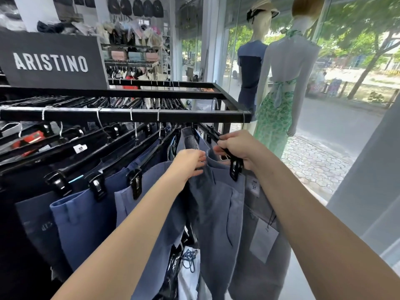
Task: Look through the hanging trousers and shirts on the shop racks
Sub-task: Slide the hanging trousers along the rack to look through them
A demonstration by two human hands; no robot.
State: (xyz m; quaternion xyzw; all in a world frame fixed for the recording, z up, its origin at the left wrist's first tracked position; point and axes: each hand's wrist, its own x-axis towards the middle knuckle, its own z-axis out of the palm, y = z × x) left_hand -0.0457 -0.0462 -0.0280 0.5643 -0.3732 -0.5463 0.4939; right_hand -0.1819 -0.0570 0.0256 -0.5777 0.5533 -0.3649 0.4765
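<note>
Gripping hanger (229, 156), right hand (238, 148), left hand (190, 161) pinching trousers (216, 204)

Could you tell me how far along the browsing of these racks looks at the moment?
Done: nothing here marks any garment as already checked. In hand: the right hand grips a black clip hanger, while the left hand pinches the waistband of the grey-blue trousers at the rail's near end. Left: the blue and dark trousers hanging to the left; no hanging shirts can be made out.

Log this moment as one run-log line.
left hand: pinches waistband of grey-blue trousers | right hand: grips their black clip hanger | rack rail: more trousers hanging left
</note>
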